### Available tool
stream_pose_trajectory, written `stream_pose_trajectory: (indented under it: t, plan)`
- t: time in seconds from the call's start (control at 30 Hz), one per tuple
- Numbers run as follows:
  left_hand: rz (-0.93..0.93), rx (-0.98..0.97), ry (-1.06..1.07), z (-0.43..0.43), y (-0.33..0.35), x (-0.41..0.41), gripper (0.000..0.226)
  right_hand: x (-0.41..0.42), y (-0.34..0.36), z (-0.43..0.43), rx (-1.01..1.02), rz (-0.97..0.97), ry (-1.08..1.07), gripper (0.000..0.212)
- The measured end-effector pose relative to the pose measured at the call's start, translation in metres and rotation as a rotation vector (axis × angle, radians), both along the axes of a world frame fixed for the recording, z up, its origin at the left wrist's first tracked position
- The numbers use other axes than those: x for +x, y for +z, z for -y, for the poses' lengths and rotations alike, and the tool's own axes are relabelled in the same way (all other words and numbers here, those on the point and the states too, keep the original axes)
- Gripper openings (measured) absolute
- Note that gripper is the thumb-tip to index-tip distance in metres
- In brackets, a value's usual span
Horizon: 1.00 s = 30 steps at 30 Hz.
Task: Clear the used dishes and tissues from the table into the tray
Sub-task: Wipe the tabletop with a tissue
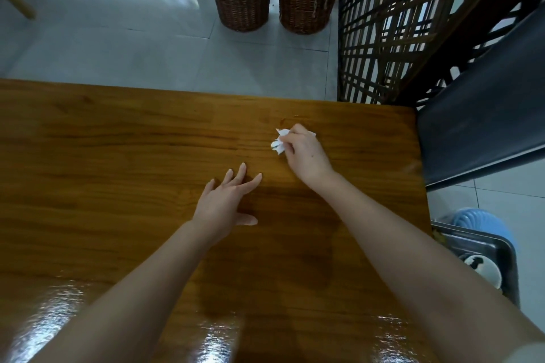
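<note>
Tissue (pixel 278 142), white and crumpled, is bunched in the right hand (pixel 305 153), whose curled fingers pinch it low at the wooden table (pixel 118 141), near the table's far right corner. Scraps poke out on both sides of the fingers. The left hand (pixel 227 203) rests on the table's middle, fingers straight and spread, holding nothing. A metal tray (pixel 486 237) stands beyond the table's right edge, a dish (pixel 483 270) inside.

We get the tissue (pixel 278 143) mostly hidden inside the right hand (pixel 305 153); tray (pixel 486 237) partly behind the forearm (pixel 413 244).
</note>
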<state>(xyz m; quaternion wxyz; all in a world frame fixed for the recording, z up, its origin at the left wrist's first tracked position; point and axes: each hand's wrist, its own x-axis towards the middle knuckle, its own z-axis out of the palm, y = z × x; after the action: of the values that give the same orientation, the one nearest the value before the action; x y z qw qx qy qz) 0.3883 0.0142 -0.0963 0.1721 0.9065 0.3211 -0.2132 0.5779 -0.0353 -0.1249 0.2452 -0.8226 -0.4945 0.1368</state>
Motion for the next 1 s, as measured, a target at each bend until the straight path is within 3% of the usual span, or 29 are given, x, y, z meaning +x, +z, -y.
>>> stream_pose_trajectory:
  t: [0.07,0.2,0.3,0.53,0.67,0.87,1.0]
  plan:
    - [0.008,-0.009,0.000,0.000,0.001,0.000,0.097,0.019,0.002,0.000,0.008,0.007,-0.013,0.022]
    - [-0.002,-0.044,-0.005,0.001,0.005,-0.001,0.097,0.071,0.011,-0.004,0.063,-0.048,-0.309,0.018]
    - [-0.006,-0.047,-0.003,0.000,0.008,0.000,0.096,0.081,0.011,-0.011,0.084,-0.078,-0.391,0.017]
    - [-0.026,-0.029,0.008,0.001,0.006,0.003,0.096,0.001,-0.003,-0.041,0.079,-0.069,-0.117,0.022]
    - [-0.025,-0.035,0.014,0.002,0.007,0.004,0.096,0.005,0.001,-0.036,0.050,-0.039,-0.029,0.022]
    - [-0.002,-0.049,0.003,0.001,0.010,0.002,0.096,0.061,0.004,-0.017,0.051,0.018,-0.386,0.019]
    - [-0.012,-0.057,0.000,0.001,0.010,0.002,0.095,0.042,0.002,-0.035,0.061,0.023,-0.339,0.022]
